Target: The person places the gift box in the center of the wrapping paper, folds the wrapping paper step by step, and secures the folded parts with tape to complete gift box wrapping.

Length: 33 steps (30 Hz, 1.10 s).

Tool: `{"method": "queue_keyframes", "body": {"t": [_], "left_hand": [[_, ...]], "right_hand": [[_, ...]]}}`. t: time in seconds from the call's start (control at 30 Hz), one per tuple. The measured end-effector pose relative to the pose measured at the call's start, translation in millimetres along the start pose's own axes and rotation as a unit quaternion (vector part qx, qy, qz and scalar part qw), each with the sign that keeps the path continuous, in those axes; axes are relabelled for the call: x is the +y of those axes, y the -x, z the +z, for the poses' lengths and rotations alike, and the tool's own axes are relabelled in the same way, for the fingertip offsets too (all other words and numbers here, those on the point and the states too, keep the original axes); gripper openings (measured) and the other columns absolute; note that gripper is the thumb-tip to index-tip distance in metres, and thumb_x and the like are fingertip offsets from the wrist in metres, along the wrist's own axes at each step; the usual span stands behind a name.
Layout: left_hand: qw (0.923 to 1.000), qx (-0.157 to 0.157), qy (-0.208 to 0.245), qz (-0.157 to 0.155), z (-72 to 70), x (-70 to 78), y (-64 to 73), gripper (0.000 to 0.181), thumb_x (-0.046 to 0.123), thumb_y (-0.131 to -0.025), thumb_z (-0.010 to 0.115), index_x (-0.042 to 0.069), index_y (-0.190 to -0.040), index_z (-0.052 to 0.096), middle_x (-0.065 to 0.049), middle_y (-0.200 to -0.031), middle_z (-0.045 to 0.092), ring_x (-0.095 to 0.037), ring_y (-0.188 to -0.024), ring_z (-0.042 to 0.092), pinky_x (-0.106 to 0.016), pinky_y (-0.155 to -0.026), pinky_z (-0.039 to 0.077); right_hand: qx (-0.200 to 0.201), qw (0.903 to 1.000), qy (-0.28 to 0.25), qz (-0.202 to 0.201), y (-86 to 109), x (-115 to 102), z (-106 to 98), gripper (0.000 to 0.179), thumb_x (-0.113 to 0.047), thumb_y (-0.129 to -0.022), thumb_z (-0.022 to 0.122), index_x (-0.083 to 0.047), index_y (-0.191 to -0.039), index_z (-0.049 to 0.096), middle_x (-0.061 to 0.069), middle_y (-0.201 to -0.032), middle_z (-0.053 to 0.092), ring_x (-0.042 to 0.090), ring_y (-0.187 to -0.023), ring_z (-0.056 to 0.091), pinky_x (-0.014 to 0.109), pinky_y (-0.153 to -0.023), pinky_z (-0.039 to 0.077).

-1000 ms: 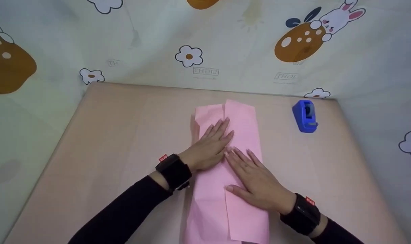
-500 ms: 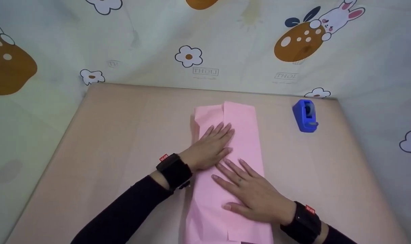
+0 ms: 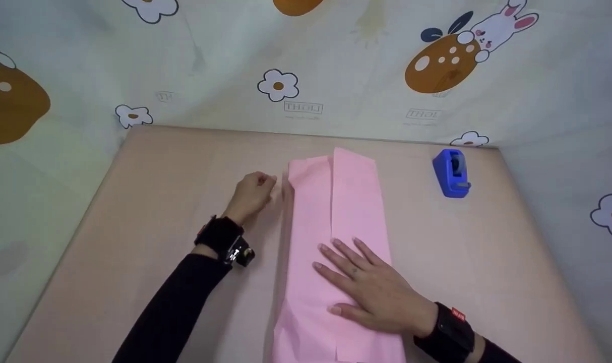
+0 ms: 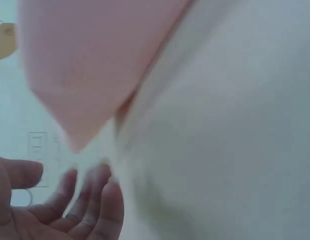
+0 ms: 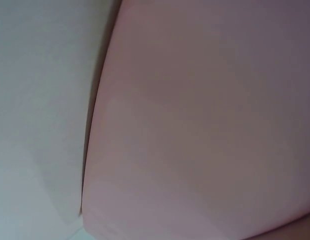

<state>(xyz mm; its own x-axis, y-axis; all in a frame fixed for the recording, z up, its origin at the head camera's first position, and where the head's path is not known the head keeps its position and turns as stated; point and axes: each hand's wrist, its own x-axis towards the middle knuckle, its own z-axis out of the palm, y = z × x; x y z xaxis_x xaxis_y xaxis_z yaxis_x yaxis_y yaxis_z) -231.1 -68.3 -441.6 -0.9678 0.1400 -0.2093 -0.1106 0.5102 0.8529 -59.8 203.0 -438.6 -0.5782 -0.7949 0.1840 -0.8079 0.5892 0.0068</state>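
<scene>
A long piece of folded pink paper (image 3: 311, 217) lies lengthwise on the table, one flap overlapping the other along the middle. Whatever it may enclose is hidden. My right hand (image 3: 376, 290) rests on its near half with fingers spread. Just left of the paper's far end is my left hand (image 3: 253, 194), off the paper. In the left wrist view the left hand (image 4: 70, 215) has loosely bent fingers, thumb apart, nothing held, below a pointed corner of the pink paper (image 4: 85, 75). The right wrist view is mostly filled by the pink paper (image 5: 195, 115).
A blue tape dispenser (image 3: 452, 174) stands near the table's far right corner. The light brown table (image 3: 185, 166) is backed by a patterned cloth (image 3: 210, 60) with flowers and rabbits, which also hangs along both sides.
My left hand has lifted off the paper and moved left past its edge, fingers now bent. The right hand has slid towards me along the paper with its fingers spread wider.
</scene>
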Motion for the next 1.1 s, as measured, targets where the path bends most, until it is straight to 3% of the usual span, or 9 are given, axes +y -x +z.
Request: {"method": "queue_keyframes", "body": {"t": [0.13, 0.2, 0.3, 0.5, 0.67, 0.8, 0.9, 1.03, 1.1], "left_hand": [[0.9979, -0.063, 0.01, -0.008, 20.5, 1.4, 4.0, 0.07, 0.046, -0.108, 0.029, -0.001, -0.16, 0.021, -0.022, -0.166, 0.026, -0.036, -0.155, 0.026, -0.048, -0.128, 0.022], [0.9953, -0.09, 0.032, -0.013, 32.6, 7.7, 7.4, 0.077, 0.052, -0.107, 0.026, 0.002, -0.162, 0.005, -0.019, -0.17, 0.009, -0.034, -0.159, 0.009, -0.046, -0.131, 0.01], [0.9928, -0.098, 0.067, -0.015, 46.2, 14.9, 8.7, 0.081, 0.052, -0.106, 0.03, 0.004, -0.162, -0.004, -0.017, -0.171, -0.001, -0.033, -0.159, 0.0, -0.046, -0.131, 0.004], [0.9917, -0.061, 0.112, 0.017, 58.4, 14.1, 3.2, 0.07, 0.043, -0.108, 0.031, 0.01, -0.164, 0.004, -0.012, -0.172, 0.006, -0.03, -0.16, 0.005, -0.045, -0.131, 0.005], [0.9874, -0.042, 0.146, 0.044, 61.3, 17.8, -2.0, 0.067, 0.033, -0.109, 0.033, 0.006, -0.163, 0.003, -0.011, -0.172, 0.003, -0.025, -0.16, 0.002, -0.041, -0.131, 0.002], [0.9836, -0.024, 0.178, 0.019, 59.4, 22.9, -7.2, 0.076, 0.024, -0.106, 0.042, 0.001, -0.161, -0.004, -0.017, -0.171, 0.005, -0.026, -0.16, 0.004, -0.039, -0.131, 0.004], [0.9778, -0.014, 0.209, -0.008, 55.8, 23.6, -10.5, 0.082, 0.018, -0.103, 0.048, 0.002, -0.161, -0.007, -0.021, -0.168, 0.018, -0.028, -0.157, 0.022, -0.038, -0.13, 0.017], [0.9685, 0.001, 0.244, -0.05, 45.6, 24.3, -15.4, 0.085, 0.024, -0.102, 0.054, 0.005, -0.162, -0.002, -0.022, -0.165, 0.027, -0.029, -0.152, 0.034, -0.036, -0.126, 0.03], [0.9672, 0.006, 0.246, -0.064, 39.6, 24.8, -18.6, 0.086, 0.032, -0.102, 0.057, 0.004, -0.163, 0.002, -0.021, -0.167, 0.024, -0.028, -0.155, 0.028, -0.036, -0.127, 0.027]], "right_hand": [[0.003, 1.0, 0.008, 0.001, -0.6, -0.6, 0.5, 0.068, -0.055, -0.105, 0.037, -0.02, -0.161, 0.027, 0.009, -0.169, 0.025, 0.032, -0.155, 0.029, 0.045, -0.13, 0.005], [0.005, 1.0, 0.008, 0.001, -0.7, -0.8, 0.4, 0.068, -0.055, -0.104, 0.039, -0.02, -0.161, 0.028, 0.01, -0.169, 0.025, 0.033, -0.154, 0.03, 0.045, -0.13, 0.004], [0.005, 1.0, 0.008, 0.002, -1.3, -1.3, 0.2, 0.069, -0.054, -0.104, 0.041, -0.02, -0.161, 0.027, 0.009, -0.169, 0.025, 0.033, -0.154, 0.03, 0.044, -0.13, 0.002], [0.0, 1.0, 0.007, 0.005, -0.9, -0.9, -0.1, 0.068, -0.054, -0.104, 0.04, -0.02, -0.161, 0.027, 0.009, -0.169, 0.025, 0.033, -0.155, 0.028, 0.045, -0.13, 0.003], [-0.008, 0.9999, 0.005, 0.011, 1.4, 0.2, -0.9, 0.068, -0.055, -0.104, 0.039, -0.021, -0.162, 0.026, 0.007, -0.17, 0.022, 0.031, -0.156, 0.025, 0.046, -0.129, 0.008], [-0.007, 0.9999, 0.0, 0.012, 1.9, 0.6, -0.6, 0.068, -0.055, -0.104, 0.04, -0.021, -0.162, 0.026, 0.008, -0.17, 0.023, 0.031, -0.156, 0.026, 0.045, -0.129, 0.006], [-0.003, 0.9999, -0.001, 0.01, 1.3, 0.2, 0.3, 0.069, -0.054, -0.104, 0.042, -0.02, -0.161, 0.027, 0.008, -0.169, 0.025, 0.032, -0.155, 0.028, 0.043, -0.13, 0.001], [0.0, 0.9999, 0.005, 0.01, -0.1, -1.1, 0.6, 0.069, -0.054, -0.103, 0.044, -0.02, -0.161, 0.027, 0.008, -0.169, 0.025, 0.032, -0.154, 0.03, 0.042, -0.131, -0.002], [0.001, 0.9999, 0.007, 0.009, -0.4, -1.7, 0.6, 0.069, -0.054, -0.103, 0.044, -0.021, -0.161, 0.027, 0.008, -0.169, 0.025, 0.032, -0.154, 0.03, 0.042, -0.131, -0.002]]}}
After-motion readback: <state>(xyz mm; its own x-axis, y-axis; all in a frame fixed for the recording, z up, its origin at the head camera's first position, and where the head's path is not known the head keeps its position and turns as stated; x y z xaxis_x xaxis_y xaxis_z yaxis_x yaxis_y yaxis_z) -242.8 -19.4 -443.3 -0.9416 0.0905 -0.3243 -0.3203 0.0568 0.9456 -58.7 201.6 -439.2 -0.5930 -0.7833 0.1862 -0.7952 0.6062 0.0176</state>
